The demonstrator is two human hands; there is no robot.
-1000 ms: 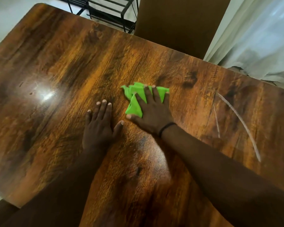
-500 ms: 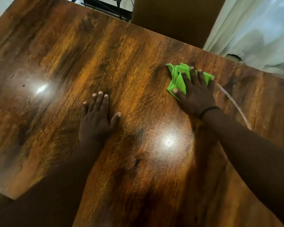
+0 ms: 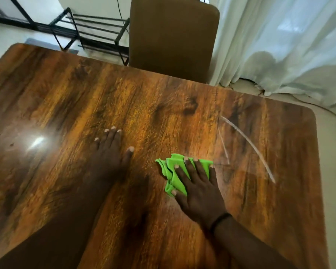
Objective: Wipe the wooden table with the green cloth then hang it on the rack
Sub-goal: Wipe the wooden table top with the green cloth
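A bunched green cloth (image 3: pixel 172 169) lies near the middle of the glossy wooden table (image 3: pixel 66 105). My right hand (image 3: pixel 199 189) presses flat on the cloth with its fingers spread and straight, covering the cloth's right part. My left hand (image 3: pixel 110 154) rests palm down on the bare wood to the left of the cloth, fingers straight, a short gap away from it. A black metal rack (image 3: pixel 97 30) stands on the floor beyond the table's far left edge.
A brown chair (image 3: pixel 171 35) is pushed up to the far edge of the table. White curtains (image 3: pixel 279 39) hang at the right and pool on the floor. Pale curved streaks (image 3: pixel 248 146) mark the wood to the right of the cloth.
My right hand slid the cloth out to the right near the far edge, then back toward me and the table's middle. The left hand stayed flat in place. My view has tilted up, showing rack and chair.
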